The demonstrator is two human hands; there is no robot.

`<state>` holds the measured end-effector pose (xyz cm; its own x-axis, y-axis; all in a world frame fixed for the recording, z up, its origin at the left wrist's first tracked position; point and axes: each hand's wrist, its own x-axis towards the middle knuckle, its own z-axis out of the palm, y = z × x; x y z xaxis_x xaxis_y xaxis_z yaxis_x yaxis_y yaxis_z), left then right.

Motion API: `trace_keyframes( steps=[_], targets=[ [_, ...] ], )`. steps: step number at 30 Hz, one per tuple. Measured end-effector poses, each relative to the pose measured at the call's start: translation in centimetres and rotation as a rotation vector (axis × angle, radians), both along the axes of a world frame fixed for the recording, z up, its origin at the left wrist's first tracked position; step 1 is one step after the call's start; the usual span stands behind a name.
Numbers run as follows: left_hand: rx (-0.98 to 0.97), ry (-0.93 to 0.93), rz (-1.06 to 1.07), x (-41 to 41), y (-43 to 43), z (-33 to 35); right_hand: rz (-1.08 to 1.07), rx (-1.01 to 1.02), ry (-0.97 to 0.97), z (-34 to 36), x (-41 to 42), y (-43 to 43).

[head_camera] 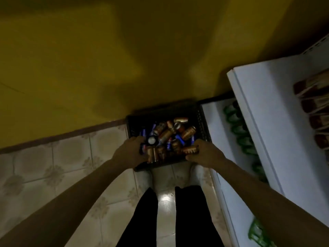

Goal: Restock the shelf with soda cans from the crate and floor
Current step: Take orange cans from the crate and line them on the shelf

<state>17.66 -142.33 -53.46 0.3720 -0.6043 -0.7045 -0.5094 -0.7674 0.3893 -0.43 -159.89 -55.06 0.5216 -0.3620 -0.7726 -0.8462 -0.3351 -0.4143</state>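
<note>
A black plastic crate point(203, 122) stands on the tiled floor against the yellow wall, holding several orange and blue soda cans point(167, 133) in a loose heap. My left hand point(130, 152) reaches into the crate's near left side and grips a blue can point(145, 143) whose silver top faces up. My right hand point(204, 154) is at the near right side and holds an orange can point(191, 150) lying on its side. The white shelf unit point(270, 111) stands to the right of the crate.
The shelf's lower tier carries a row of green bottles point(240, 129), and the upper tier has dark red bottles point(313, 104). More green items point(258, 232) sit at the shelf's near end. My legs in dark trousers point(178, 216) stand just before the crate.
</note>
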Motion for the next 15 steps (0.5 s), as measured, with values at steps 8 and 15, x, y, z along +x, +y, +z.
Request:
trace_keyframes(
  steps=[8,15],
  targets=[
    [0.117,0.219,0.422,-3.8,3.0,-20.9,-0.111,0.076,0.123,-22.4,-1.7,1.1],
    [0.085,0.228,0.462,-3.9,0.1,-42.0,-0.046,0.034,0.012,-42.5,3.8,3.3]
  ],
)
